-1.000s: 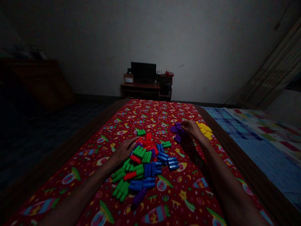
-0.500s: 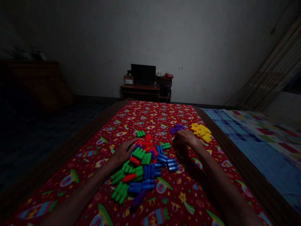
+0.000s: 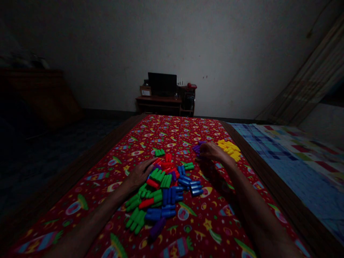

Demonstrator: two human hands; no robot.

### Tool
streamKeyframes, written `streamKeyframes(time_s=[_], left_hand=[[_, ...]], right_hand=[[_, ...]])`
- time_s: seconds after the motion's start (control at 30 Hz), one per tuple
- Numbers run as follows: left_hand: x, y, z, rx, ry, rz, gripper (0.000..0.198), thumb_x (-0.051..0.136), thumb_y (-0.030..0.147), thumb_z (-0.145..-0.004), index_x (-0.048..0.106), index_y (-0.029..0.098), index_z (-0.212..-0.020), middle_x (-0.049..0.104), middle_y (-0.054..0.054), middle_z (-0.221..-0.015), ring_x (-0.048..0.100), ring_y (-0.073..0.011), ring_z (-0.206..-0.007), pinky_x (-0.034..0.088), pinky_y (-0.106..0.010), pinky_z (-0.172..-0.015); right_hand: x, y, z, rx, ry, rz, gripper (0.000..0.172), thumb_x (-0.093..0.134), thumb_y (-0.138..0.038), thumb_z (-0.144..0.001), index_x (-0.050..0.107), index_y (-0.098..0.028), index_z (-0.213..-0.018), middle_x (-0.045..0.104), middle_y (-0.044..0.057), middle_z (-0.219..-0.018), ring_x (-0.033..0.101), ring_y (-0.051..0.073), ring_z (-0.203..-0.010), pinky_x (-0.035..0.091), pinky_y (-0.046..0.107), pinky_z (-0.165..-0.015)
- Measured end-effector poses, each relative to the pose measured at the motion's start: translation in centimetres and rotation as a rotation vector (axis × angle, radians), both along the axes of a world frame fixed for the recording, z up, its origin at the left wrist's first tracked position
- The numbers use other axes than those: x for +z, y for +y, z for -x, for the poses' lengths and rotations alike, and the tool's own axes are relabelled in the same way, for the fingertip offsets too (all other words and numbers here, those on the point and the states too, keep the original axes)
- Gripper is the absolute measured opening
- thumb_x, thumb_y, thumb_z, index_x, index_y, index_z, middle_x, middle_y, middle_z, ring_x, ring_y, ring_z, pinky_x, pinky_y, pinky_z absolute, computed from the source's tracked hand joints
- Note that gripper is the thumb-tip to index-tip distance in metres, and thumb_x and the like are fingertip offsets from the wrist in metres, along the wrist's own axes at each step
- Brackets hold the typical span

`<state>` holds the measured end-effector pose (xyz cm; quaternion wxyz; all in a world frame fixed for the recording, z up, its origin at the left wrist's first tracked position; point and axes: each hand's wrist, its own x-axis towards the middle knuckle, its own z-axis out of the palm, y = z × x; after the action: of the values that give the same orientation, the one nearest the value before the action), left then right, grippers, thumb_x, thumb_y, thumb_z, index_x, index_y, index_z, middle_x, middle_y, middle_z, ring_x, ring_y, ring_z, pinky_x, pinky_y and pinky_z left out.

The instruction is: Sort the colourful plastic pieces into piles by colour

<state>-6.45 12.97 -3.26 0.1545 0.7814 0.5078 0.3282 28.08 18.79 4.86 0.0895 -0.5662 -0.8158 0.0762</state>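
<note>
A mixed pile of plastic building blocks lies on the red patterned cloth, with green blocks [image 3: 157,175], red blocks [image 3: 167,167] and blue blocks [image 3: 169,196] jumbled together. My left hand [image 3: 141,173] rests along the pile's far left side, its fingers stretched out over the blocks there. My right hand [image 3: 212,151] is at a small group of purple blocks [image 3: 197,147], fingers bent down and together. What lies between those fingertips is hidden in shadow. Just right of that hand sits a heap of yellow blocks [image 3: 229,148].
The red cloth [image 3: 182,129] covers a long surface with dark brown edges. A purple block [image 3: 157,228] lies at the pile's near end. Beyond stands a desk with a monitor [image 3: 162,84]. A bed with blue checked covers [image 3: 258,147] is at the right.
My right hand has shifted slightly farther away, over the purple blocks, and covers part of them. My left hand stays on the pile. The whole view has drifted a little.
</note>
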Motion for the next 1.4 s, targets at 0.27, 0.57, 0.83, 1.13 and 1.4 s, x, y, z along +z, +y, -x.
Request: streamKeyframes(time_s=[0.27,0.57,0.83,1.13,1.4], left_hand=[[-0.4,0.3,0.3,-0.007,0.005,-0.004,0.066,0.029,0.065,-0.090,0.062,0.019,-0.123,0.065,-0.010,-0.126,0.061,-0.0251,-0.115,0.047,-0.039,-0.101],[0.0,0.0,0.1,0.003,0.021,0.003,0.069,0.027,0.065,-0.090,0.062,0.017,-0.123,0.065,-0.011,-0.126,0.062,-0.0258,-0.114,0.048,-0.038,-0.100],[0.2,-0.3,-0.1,-0.007,0.019,0.021,0.061,0.031,0.058,-0.092,0.060,0.016,-0.126,0.063,-0.011,-0.128,0.060,-0.0254,-0.117,0.046,-0.038,-0.101],[0.2,-0.2,0.1,0.001,-0.090,0.099,0.057,0.038,0.054,-0.089,0.060,0.017,-0.127,0.064,-0.009,-0.128,0.059,-0.0264,-0.117,0.046,-0.039,-0.101],[0.5,-0.3,0.1,-0.037,-0.056,0.085,0.058,0.054,0.050,-0.081,0.056,0.021,-0.131,0.062,-0.010,-0.127,0.061,-0.0269,-0.111,0.050,-0.039,-0.094]], right_hand=[[-2.8,2.3,-3.5,-0.388,0.293,-0.228,0.022,0.055,-0.026,-0.082,0.072,-0.015,-0.091,0.074,0.008,-0.086,0.066,0.018,-0.079,0.046,0.025,-0.068],[-1.9,1.5,-1.9,-0.323,0.229,-0.295,0.026,0.049,-0.022,-0.087,0.072,-0.017,-0.098,0.073,0.009,-0.092,0.066,0.020,-0.084,0.046,0.027,-0.072],[-0.2,-3.4,6.8,0.361,0.284,0.023,0.018,0.056,-0.018,-0.086,0.073,-0.014,-0.089,0.070,0.003,-0.076,0.059,0.011,-0.065,0.038,0.019,-0.058],[-0.1,-6.5,9.8,0.653,0.156,0.257,0.031,0.068,-0.024,-0.079,0.067,-0.018,-0.110,0.068,0.003,-0.086,0.057,0.013,-0.072,0.036,0.021,-0.062],[-0.5,-4.0,8.5,0.391,0.392,0.144,0.035,0.060,-0.010,-0.072,0.068,-0.014,-0.106,0.065,0.002,-0.081,0.058,0.013,-0.072,0.039,0.020,-0.061]])
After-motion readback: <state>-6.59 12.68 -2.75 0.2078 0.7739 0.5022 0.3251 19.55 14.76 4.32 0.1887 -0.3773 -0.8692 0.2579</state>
